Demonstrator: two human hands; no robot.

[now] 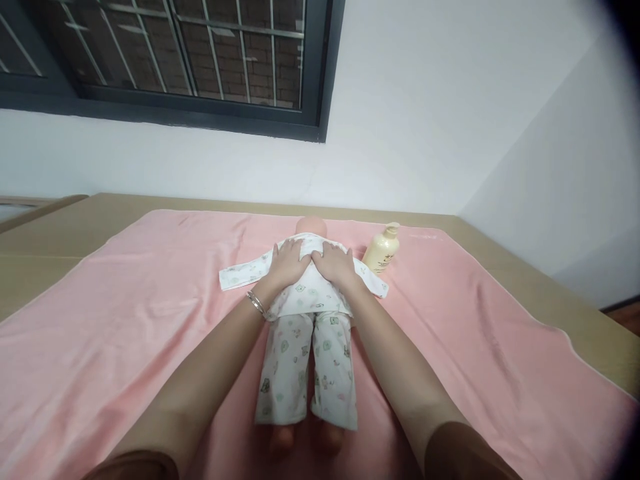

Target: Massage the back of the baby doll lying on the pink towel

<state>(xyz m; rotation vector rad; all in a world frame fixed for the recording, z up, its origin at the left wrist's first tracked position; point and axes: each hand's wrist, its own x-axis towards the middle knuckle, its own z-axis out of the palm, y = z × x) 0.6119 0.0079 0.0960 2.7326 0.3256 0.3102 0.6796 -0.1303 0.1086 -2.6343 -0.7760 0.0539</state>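
Observation:
A baby doll (311, 227) lies stretched out on a pink cloth (150, 313), its head at the far end and its feet toward me. It wears a white printed top (305, 293) and matching trousers (285, 367), with the sleeves spread to both sides. My left hand (290, 263) rests flat on the left of the doll's upper body, fingers spread. On the right of it lies my right hand (334, 263), likewise open, the two thumbs almost meeting in the middle. Whatever is under the palms is hidden.
A cream pump bottle (382, 249) stands beside the doll's right-hand sleeve. The cloth covers most of a wooden table (545, 293), which meets a white wall (400, 160) at the back. Above is a dark-framed window (200, 120) with bars.

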